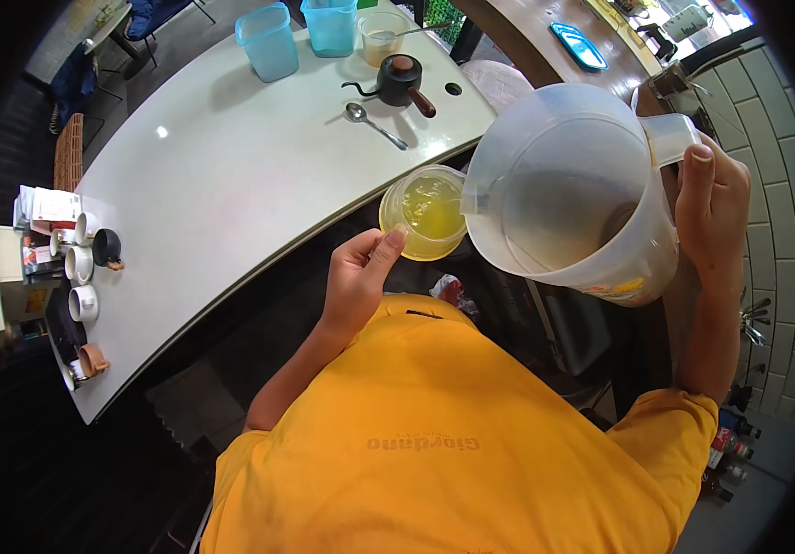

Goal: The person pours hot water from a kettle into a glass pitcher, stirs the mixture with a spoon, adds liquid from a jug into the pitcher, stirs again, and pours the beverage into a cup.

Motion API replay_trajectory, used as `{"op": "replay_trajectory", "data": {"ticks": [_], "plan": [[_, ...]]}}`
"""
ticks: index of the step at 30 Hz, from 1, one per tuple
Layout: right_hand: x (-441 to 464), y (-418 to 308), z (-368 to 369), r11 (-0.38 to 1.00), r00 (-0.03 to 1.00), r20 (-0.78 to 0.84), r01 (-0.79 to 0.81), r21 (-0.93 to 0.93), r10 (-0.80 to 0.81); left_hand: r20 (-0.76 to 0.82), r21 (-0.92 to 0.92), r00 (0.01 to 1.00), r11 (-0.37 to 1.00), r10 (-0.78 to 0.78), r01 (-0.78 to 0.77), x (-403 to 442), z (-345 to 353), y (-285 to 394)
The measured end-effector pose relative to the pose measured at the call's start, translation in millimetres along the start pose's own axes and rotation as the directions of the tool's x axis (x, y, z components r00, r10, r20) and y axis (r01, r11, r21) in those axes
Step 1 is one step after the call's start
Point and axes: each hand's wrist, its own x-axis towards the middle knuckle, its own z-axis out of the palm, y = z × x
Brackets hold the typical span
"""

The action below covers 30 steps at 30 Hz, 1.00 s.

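I have the left hand (358, 277) pinched on the cup (423, 217) of yellow-green liquid at mid-frame. At right of frame, my right hand (715, 200) is closed around the tilted pitcher's (568, 189) handle, its spout at the cup's rim.

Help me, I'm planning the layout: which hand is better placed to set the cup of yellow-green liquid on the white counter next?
Probably the left hand: it holds the cup close to the white counter, while the right hand grips the large pitcher by its handle, farther away.
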Motion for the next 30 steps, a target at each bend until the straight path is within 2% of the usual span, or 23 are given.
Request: {"op": "replay_trajectory", "data": {"ticks": [17,23,26,29,30], "plan": [[9.4,-3.9,5.3,0.999,0.999,-0.033,0.031,0.037,-0.029,0.001,-0.002,1.000,1.000,0.003,-0.003,4.9,-6.7,4.8],[8.4,2.6,1.8,0.999,0.999,0.016,0.031,0.023,-0.031,-0.001,-0.012,1.000,1.000,-0.008,0.008,4.0,-4.0,3.6],[5.6,4.4,4.4,0.998,0.998,-0.050,0.044,0.042,-0.042,-0.007,-0.024,1.000,1.000,-0.010,0.010,3.0,-2.0,2.5],[0.8,15.3,1.7,0.999,0.999,-0.036,0.006,0.048,-0.004,-0.006,-0.025,1.000,0.999,-0.020,0.020,2.8,-1.7,1.3],[-2.4,23.6,1.6,0.994,0.997,-0.054,-0.056,0.093,0.061,-0.010,-0.028,1.000,1.000,-0.010,0.010,3.0,-1.0,2.4]]}}
